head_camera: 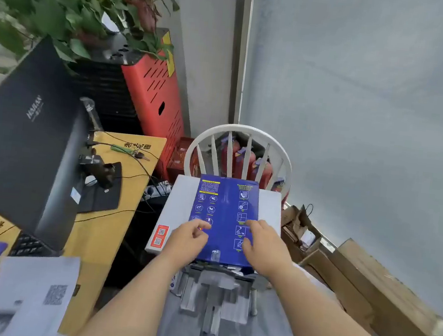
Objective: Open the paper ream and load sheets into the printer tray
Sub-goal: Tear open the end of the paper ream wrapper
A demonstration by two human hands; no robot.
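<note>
Now the blue paper ream [224, 218] is laid flat on the white printer [174, 212], before a white chair [240, 148]. Both hands, left [189, 237] and right [262, 244], are rested on its near end, fingers loosely spread, nothing gripped.

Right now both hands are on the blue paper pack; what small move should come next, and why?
Probably work the fingertips under a flap at the near end of the blue paper ream and peel it open. The wrapper looks still closed, the left hand and right hand rest flat on top, and the ream lies steady on the white printer.
</note>
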